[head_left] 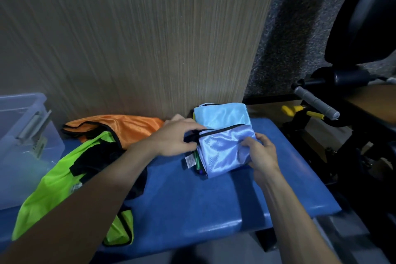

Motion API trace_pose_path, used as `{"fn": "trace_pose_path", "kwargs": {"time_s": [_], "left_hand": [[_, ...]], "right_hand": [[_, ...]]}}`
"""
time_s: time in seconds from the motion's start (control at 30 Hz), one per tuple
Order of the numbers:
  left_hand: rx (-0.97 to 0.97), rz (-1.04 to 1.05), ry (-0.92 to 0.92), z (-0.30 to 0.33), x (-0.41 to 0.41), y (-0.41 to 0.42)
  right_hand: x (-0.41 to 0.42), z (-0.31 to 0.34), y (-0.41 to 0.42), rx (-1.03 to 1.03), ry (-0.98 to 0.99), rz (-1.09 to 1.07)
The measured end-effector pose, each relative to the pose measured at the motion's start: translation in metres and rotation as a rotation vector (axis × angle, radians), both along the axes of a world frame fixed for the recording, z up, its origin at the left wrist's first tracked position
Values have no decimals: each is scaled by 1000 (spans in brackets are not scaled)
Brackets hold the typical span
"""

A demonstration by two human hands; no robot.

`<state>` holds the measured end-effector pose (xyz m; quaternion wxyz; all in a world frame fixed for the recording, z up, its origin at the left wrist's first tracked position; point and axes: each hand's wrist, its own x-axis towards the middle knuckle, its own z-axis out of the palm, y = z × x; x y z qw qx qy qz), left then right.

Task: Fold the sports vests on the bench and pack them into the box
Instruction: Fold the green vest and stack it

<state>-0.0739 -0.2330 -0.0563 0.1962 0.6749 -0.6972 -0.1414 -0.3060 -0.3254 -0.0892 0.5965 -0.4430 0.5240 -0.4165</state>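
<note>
A folded light blue vest (222, 148) with black trim lies on top of a small stack of folded vests on the blue bench (192, 195). My left hand (177, 137) grips its left edge by the black trim. My right hand (260, 152) holds its right edge, thumb on top. Behind it sits another folded pale blue vest (222, 115) against the wall. An unfolded lime green vest (64, 178) and an orange vest (120, 125) lie crumpled on the bench to the left. The clear plastic box (23, 141) stands at the far left.
A wood-grain wall panel (139, 38) rises right behind the bench. Black gym equipment with a grey handle (315, 103) and yellow grips (300, 111) stands to the right, beside a carpeted wall. The bench's front edge is close to me.
</note>
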Motion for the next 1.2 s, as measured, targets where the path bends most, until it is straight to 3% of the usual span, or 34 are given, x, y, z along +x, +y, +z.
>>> {"fn": "trace_pose_path", "kwargs": {"time_s": [0.1,0.17,0.23,0.3,0.33,0.4,0.47,0.53,0.6,0.73,0.87,1.0,1.07,1.2], "left_hand": [[-137,48,-149,1,-4,-3],[-157,77,-154,1,-4,-6],[-135,78,-155,2,-7,-8],[-146,79,-164,6,-9,-10],[-152,86,-182,9,-11,-12],[-169,111,-231,14,-14,-14],[-179,144,-267,19,-16,-16],[-183,187,-271,25,-19,-16],[-159,218,-213,31,-24,-16],[-26,316,108,35,-35,-16],[54,464,581,24,-45,-13],[0,595,817,4,-56,-13],[-51,613,739,-6,-58,-12],[-140,570,341,-14,-66,-7]], "right_hand": [[4,2,1,-17,1,-24],[7,2,2,-89,60,-30],[10,-2,6,-281,338,-37],[11,-2,10,-624,793,-123],[11,1,12,-782,879,-161],[16,14,23,-864,765,-2],[29,20,39,-735,656,247],[43,16,54,-717,747,355],[50,8,54,-713,775,319],[47,6,41,-634,649,250],[46,3,37,-597,536,244],[43,6,30,-562,472,265],[42,9,29,-516,435,262],[45,16,27,-436,370,238]]}}
